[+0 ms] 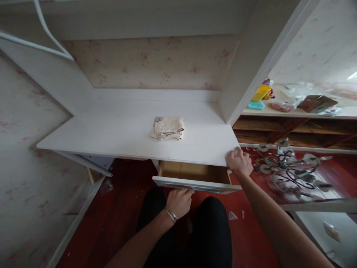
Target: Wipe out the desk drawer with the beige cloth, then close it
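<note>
A white desk drawer (196,185) is pulled partway out, and its bare wooden inside shows. At the middle of the drawer's front is my left hand (179,202), fingers curled against it; whether they hook a handle is hidden. My right hand (240,162) grips the front right corner of the white desk (125,126), with its fingers bent over the edge. A folded beige cloth (169,128) with a dark printed pattern lies on the desktop, beyond the drawer and apart from both hands.
A white upright panel (251,70) rises at the desk's right. Farther right, a wooden shelf unit (279,111) bears plastic bags and a cardboard box (317,103). A chandelier (295,171) lies on the red floor. White cable (36,45) hangs at upper left.
</note>
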A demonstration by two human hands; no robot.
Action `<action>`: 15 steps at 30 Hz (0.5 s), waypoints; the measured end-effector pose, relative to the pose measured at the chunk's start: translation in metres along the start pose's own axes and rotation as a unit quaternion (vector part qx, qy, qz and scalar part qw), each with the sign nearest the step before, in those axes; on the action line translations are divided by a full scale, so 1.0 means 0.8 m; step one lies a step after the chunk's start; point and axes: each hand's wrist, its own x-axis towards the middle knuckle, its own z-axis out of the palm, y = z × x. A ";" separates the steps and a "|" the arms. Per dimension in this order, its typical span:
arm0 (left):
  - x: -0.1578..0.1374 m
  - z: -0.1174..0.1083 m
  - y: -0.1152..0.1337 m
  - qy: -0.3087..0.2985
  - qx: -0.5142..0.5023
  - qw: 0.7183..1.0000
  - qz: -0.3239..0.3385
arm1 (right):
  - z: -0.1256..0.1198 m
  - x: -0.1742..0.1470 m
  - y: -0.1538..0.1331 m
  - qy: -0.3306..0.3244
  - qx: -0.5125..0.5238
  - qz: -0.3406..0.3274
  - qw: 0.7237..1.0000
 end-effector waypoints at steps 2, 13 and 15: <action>-0.013 -0.027 -0.006 0.081 0.016 0.996 0.032 | 0.001 0.002 0.000 -0.008 -0.002 0.003 1.000; -0.036 -0.064 -0.069 0.135 0.115 0.979 -0.095 | 0.000 0.005 0.001 -0.055 0.024 0.000 0.998; -0.051 -0.061 -0.063 0.122 0.099 0.983 -0.094 | 0.001 0.004 0.002 -0.050 0.031 -0.002 0.998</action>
